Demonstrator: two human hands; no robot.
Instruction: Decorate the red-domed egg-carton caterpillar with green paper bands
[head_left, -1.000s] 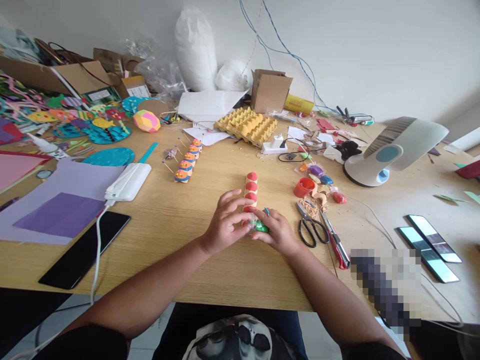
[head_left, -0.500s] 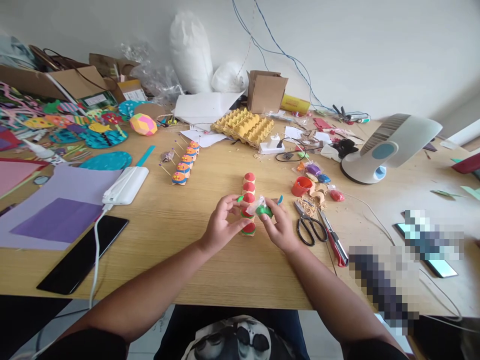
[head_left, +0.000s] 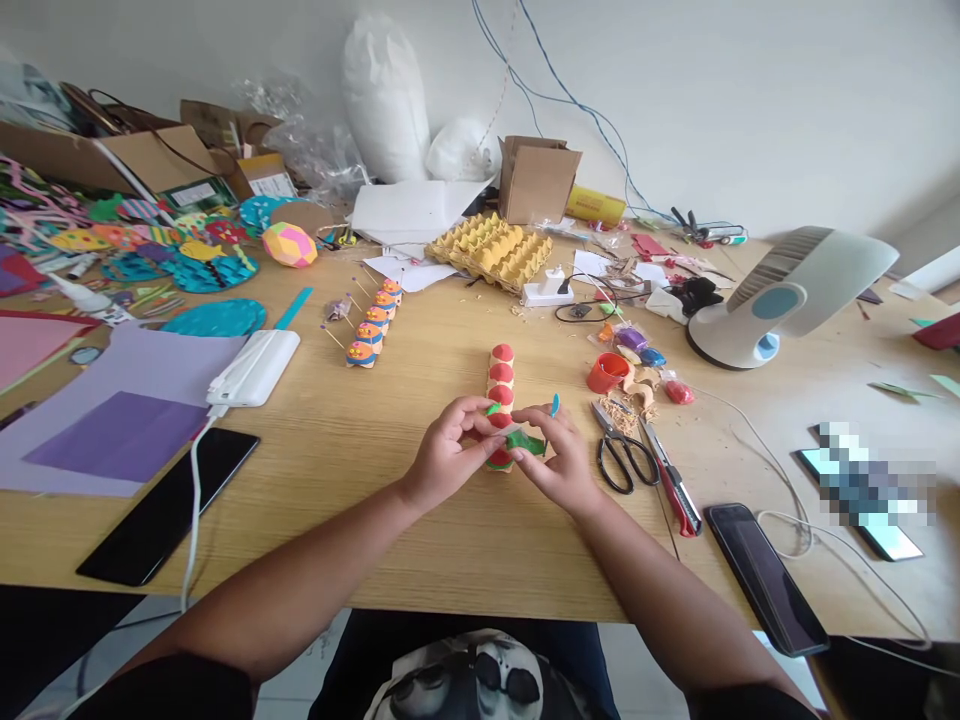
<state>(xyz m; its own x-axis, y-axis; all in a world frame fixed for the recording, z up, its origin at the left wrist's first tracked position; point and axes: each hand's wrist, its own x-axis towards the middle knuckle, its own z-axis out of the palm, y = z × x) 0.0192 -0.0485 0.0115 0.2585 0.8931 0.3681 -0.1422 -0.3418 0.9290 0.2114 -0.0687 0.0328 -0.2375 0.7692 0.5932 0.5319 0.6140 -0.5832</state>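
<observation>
Head view, right hand [head_left: 564,465] half-curled, pinching green packet [head_left: 528,442]

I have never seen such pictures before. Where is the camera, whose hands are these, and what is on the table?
There is no machine here. One camera, worn on a person's head, looks forward and down at that person's own bare hands. The right hand holds a green lump in clear wrapping; the left hand holds a small bright green piece. Beneath them, on the wooden table, lies a row of red-topped bumps. To the right are a red cup, scissors and a utility knife. Farther left stands an orange and blue row; behind lies a yellow egg tray.
</observation>
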